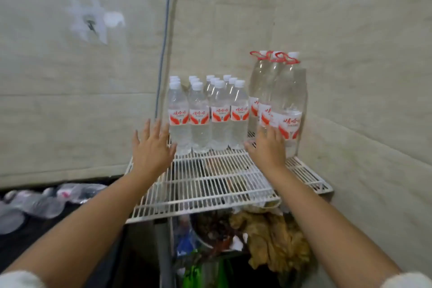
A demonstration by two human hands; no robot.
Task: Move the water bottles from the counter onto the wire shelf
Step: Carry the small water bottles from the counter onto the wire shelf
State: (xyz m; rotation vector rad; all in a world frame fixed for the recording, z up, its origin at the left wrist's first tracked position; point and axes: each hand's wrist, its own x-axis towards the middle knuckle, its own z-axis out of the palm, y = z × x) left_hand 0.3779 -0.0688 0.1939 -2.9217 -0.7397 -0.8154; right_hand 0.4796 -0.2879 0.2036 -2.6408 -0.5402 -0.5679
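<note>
I am reaching both arms out over the white wire shelf [210, 184]. My left hand [150, 145] is spreading its fingers wide and flat, holding nothing. It is hovering just beside the small water bottles [208, 114], at about 9 o'clock from them, very near the one on the end. I cannot tell if it is touching that bottle.

My right hand [267, 147] is also spreading open, holding nothing. Its fingertips are reaching up against the front of the big water bottles [278, 100], low down by the red and white labels.

The small water bottles are standing up straight in neat rows at the back of the shelf, at 12 o'clock from my hands. They have white caps. The big water bottles are standing at 2 o'clock, right beside the small ones, in the corner by the wall [350, 54]. They have red carry handles on top.

Squashed empty plastic bottles [46, 201] are lying in a pile at 8 o'clock. Some brown stuff [275, 241] is sitting below the shelf at 5 o'clock.
</note>
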